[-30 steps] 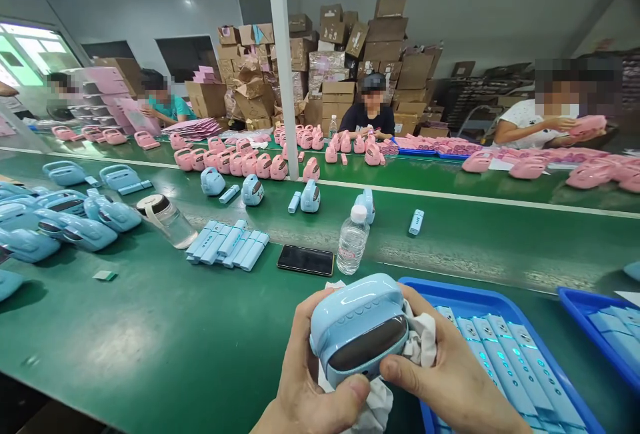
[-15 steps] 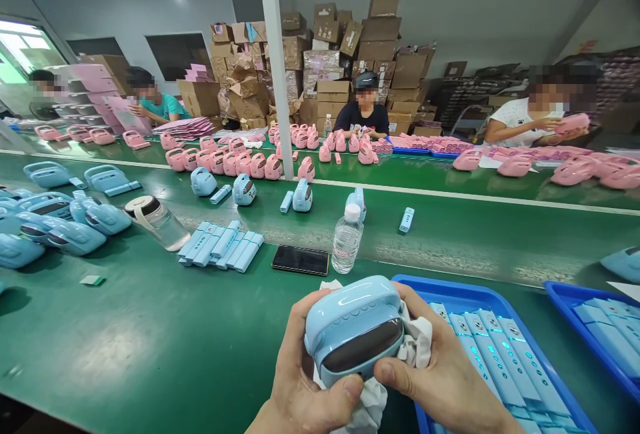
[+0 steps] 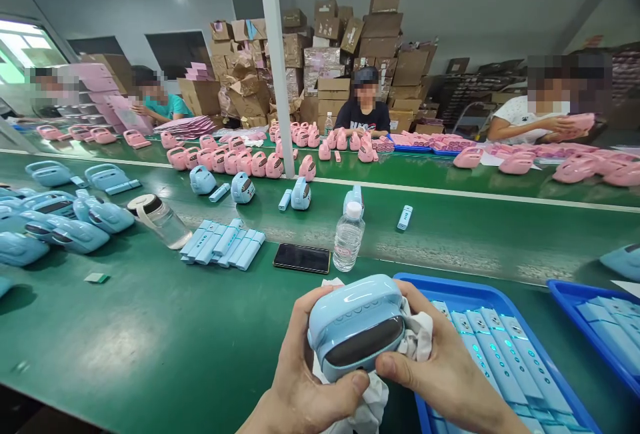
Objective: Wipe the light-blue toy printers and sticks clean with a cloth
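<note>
Between my two hands is a glossy light-blue plastic casing (image 3: pixel 357 311) with a moulded handle and a dark oval panel, tilted towards me above the green table. My left hand (image 3: pixel 305 371) grips its left side, thumb along the lower edge. On the other side, my right hand (image 3: pixel 435 354) grips the casing with its thumb near the lower front, and a crumpled white cloth (image 3: pixel 419 337) is bunched between the fingers and the casing. More of the cloth hangs below. The fingertips behind the casing are hidden.
At right, blue trays (image 3: pixel 505 297) hold light-blue strips (image 3: pixel 510 354). Ahead are a water bottle (image 3: pixel 349 237), a phone (image 3: pixel 301 258), more strips (image 3: pixel 223 242) and a tilted flask (image 3: pixel 160 221). Blue casings (image 3: pixel 65 231) crowd the left. Across the table, several people work among pink casings (image 3: pixel 240 162).
My hands and the casing have shifted very slightly, with the same grip. Across the table, the person at right has moved the pink piece a little to the right.
</note>
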{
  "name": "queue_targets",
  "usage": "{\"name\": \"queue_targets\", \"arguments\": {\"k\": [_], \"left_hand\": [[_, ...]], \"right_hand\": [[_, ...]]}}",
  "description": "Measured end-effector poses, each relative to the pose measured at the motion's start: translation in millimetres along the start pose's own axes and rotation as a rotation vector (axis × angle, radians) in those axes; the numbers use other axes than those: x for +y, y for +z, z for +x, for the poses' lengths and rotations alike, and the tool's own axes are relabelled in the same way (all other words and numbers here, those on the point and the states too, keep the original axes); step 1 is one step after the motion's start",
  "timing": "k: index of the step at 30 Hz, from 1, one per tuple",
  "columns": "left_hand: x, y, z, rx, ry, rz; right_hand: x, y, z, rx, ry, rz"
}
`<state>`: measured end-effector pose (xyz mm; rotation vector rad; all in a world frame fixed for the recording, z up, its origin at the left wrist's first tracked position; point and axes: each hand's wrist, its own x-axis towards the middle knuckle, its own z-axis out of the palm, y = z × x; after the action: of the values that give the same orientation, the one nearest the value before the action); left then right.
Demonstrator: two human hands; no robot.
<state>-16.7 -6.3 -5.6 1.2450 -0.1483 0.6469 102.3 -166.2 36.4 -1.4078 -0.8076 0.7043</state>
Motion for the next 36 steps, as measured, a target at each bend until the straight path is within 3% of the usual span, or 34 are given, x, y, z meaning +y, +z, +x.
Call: {"name": "queue_targets", "arguments": {"k": [5,14,29,36], "left_hand": [[-2,0,0,0.020,0.014,0.061],[6,8,3,0.090,0.245,0.268],[11,12,-7,0.102,0.262,0.302],[4,2,-2,0.174,0.241,0.269]], "right_hand": [[2,0,-1,-0.008,0.079,-0.007],[6,12,-11,0.088,-0.058,-0.074],[3,21,-17,0.125,-0.067,-0.061],[6,15,-6,0.031,-0.040,-0.024]]}}
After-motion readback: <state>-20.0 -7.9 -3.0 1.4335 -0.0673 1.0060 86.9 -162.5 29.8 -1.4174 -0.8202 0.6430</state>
